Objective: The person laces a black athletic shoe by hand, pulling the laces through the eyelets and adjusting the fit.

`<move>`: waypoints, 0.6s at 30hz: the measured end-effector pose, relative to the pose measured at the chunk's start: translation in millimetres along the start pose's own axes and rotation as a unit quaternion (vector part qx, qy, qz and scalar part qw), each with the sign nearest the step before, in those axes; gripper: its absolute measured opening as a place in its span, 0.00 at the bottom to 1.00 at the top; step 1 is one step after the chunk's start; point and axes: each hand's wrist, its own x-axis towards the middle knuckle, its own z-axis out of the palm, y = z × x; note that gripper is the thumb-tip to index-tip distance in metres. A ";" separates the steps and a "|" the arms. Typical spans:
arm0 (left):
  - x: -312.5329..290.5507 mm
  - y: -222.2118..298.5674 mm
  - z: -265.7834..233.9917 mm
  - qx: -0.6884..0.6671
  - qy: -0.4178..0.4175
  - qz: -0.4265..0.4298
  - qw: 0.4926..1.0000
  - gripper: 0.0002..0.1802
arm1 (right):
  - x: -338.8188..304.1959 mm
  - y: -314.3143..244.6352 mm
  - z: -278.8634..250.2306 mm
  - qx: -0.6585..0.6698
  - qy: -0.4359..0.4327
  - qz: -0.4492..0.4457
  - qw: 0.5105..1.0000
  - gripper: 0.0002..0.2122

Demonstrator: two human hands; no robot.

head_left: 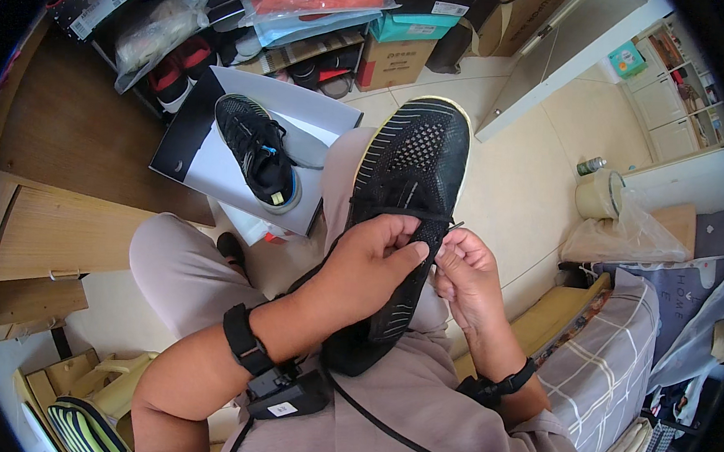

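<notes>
Steadying the black shoe on the lap, toe pointing away from the body, the left hand grasps the upper near the lacing, thumb and fingers closed on it; the right hand, at the shoe's right edge, pinches a dark lace between thumb and fingers, a short tip poking out above them; the exact eyelet is hidden by the fingers, so I cannot tell whether the lace has entered it; the step in hand looks like working that lace at the eyelet row.

To do it well, the left hand should press the eyelet edge flat and slightly outward, so that the hole faces the right hand; the lace is best held close behind its tip, since a soft end would probably buckle if pushed from farther back; once enough shows on the far side, a gentle pull in line with the hole should draw it through without twisting; the matching shoe in the open box could serve as a guide to the lacing; the black cable lying over the trousers is best kept away from the lace.
</notes>
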 end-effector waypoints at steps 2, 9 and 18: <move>0.7 0.7 1.6 -0.014 0.012 -0.001 1.000 0.10 | 0.6 0.7 0.0 -0.018 0.005 -0.030 0.999 0.01; 8.3 0.1 10.8 0.065 0.035 0.005 0.997 0.11 | 1.2 -2.9 -2.6 -0.060 0.039 -0.111 0.991 0.05; 7.3 -2.9 7.5 0.016 0.063 0.036 0.997 0.15 | -6.4 -32.6 -6.4 -0.064 0.010 -0.105 0.992 0.07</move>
